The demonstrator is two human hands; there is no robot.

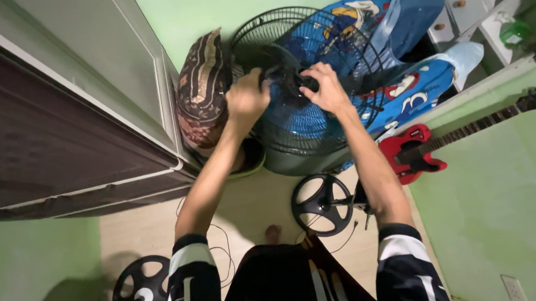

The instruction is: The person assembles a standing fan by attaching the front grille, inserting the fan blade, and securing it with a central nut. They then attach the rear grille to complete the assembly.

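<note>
Your right hand [325, 87] pinches the small black hub knob [310, 82] at the centre of the blue-bladed floor fan with its black wire guard [345, 33], your left hand [246, 98] clenches its rim; thin wires probably flex, so grip hub and rim firmly.

Black wire fan guard [356, 52], glossy blue plastic blades [308, 119], glossy red guitar [408, 152]

Fan [303, 110] centre, patterned bag [201, 87] left, toy guitar [409, 152] right, round base [323, 204] below.
</note>
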